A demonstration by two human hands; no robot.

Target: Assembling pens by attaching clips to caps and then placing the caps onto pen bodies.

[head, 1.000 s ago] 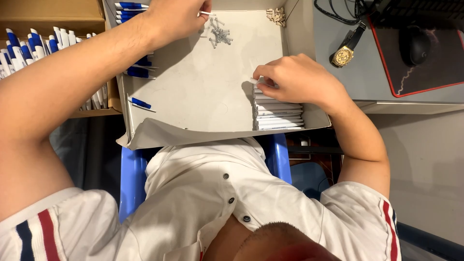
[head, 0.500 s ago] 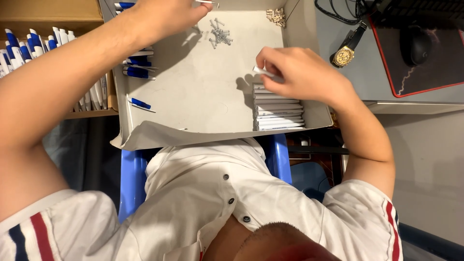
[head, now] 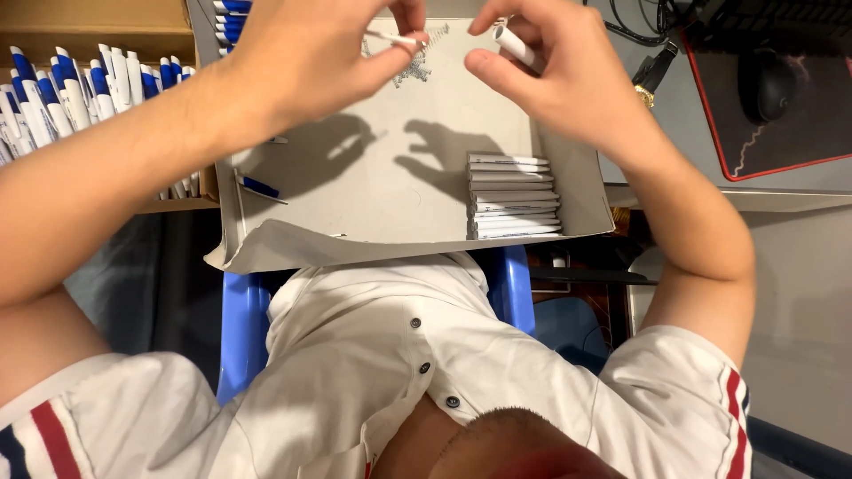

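White pen barrel [head: 517, 44], thin refill [head: 395, 39]

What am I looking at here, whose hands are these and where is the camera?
The camera sits on a person's head and looks down, so their own white shirt fills the bottom and the arms reach up into the picture. There is no machine, just two bare hands. The left hand pinches a thin refill. The right hand holds a white pen barrel. Below them lies a grey cardboard tray with a row of white barrels, a little heap of springs and a blue cap. To the left, a box holds finished blue and white pens. A mouse sits at the upper right.
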